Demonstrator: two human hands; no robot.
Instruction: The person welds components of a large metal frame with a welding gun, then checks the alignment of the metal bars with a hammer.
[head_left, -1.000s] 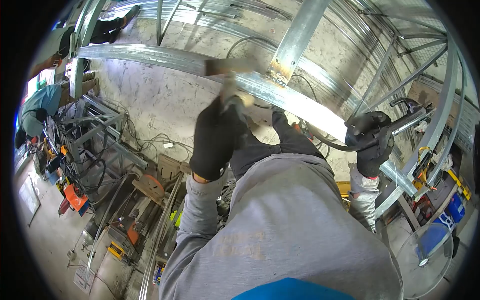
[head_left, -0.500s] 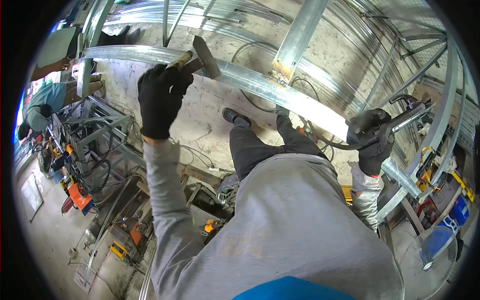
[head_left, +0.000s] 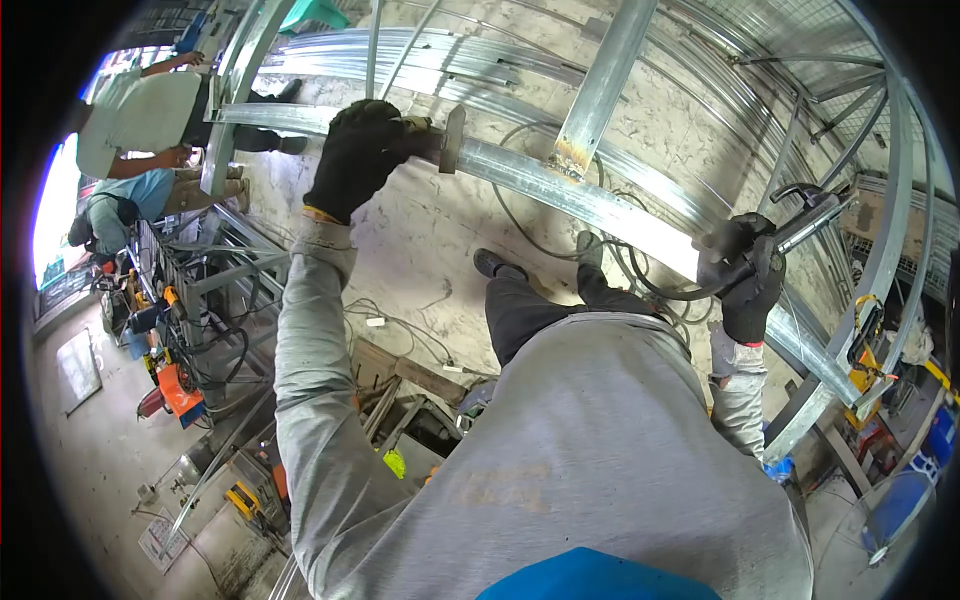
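Observation:
My left hand (head_left: pixel 362 158), in a black glove, is wrapped round the handle of a hammer (head_left: pixel 452 140). The hammer's head stands upright against the long curved metal beam (head_left: pixel 530 178). In its black glove, my right hand (head_left: pixel 750 285) is closed round a dark cable-fed tool, perhaps a welding holder (head_left: pixel 722 280), over the right part of the beam. A metal post (head_left: pixel 608 85) meets the beam between my hands, with a rusty brown patch at the joint.
Two people, one in a pale shirt (head_left: pixel 140 115) and one in a blue top (head_left: pixel 140 200), are at the left. Cables (head_left: pixel 510 205) lie on the floor. Tools and a metal frame (head_left: pixel 215 270) stand lower left; a fan (head_left: pixel 890 515) is lower right.
My left hand has moved right and up with the hammer, whose head has turned from tilted to upright at the beam. The view has shifted, and the person in the pale shirt shows more.

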